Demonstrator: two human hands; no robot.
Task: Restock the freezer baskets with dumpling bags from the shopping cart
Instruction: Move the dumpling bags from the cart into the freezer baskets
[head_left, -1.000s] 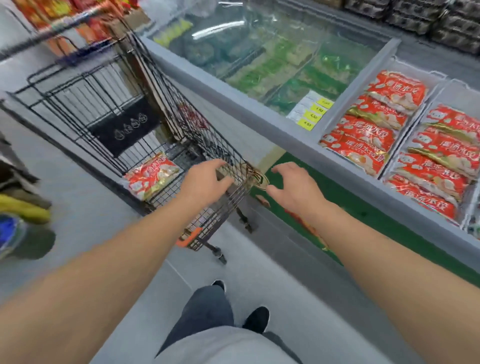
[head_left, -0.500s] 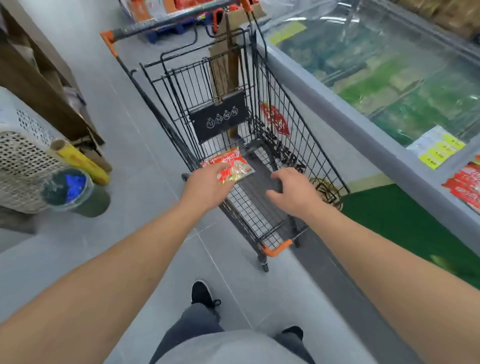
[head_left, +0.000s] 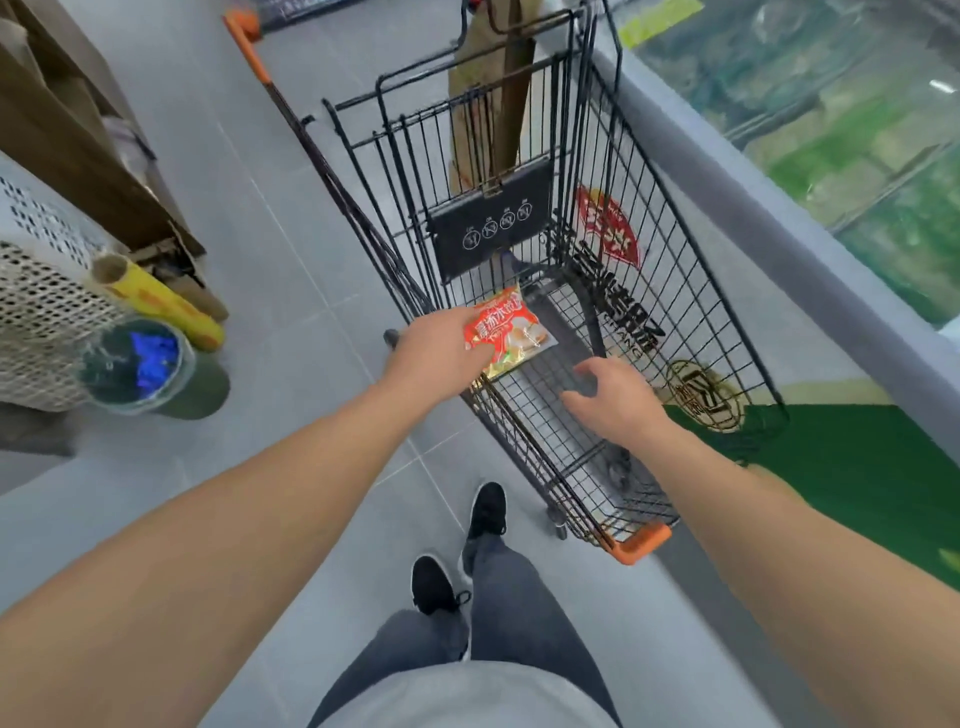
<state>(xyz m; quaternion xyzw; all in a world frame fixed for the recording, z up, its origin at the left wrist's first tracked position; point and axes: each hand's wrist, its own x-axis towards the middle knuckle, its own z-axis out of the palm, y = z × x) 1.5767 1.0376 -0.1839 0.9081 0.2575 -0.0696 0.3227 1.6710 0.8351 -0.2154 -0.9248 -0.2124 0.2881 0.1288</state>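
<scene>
A single red dumpling bag (head_left: 511, 332) lies low inside the black wire shopping cart (head_left: 691, 312), near its left wall. My left hand (head_left: 436, 356) reaches over that wall and its fingers close on the bag's left edge. My right hand (head_left: 615, 402) hovers open inside the cart, just right of the bag, touching nothing. The chest freezer (head_left: 737, 208) runs along the right side of the cart; only its glass-covered section with green packs shows, and the baskets with red bags are out of view.
A brown cardboard piece (head_left: 493, 104) stands in the cart's far end. On the left are a white perforated basket (head_left: 41, 312), a yellow roll (head_left: 156, 306), a jar with blue contents (head_left: 135, 364) and a brown shelf unit (head_left: 78, 130). My feet (head_left: 485, 519) stand just left of the cart's near corner.
My view has swung left from the freezer baskets to the cart. Both hands went down into the cart, and my left hand has taken hold of the bag.
</scene>
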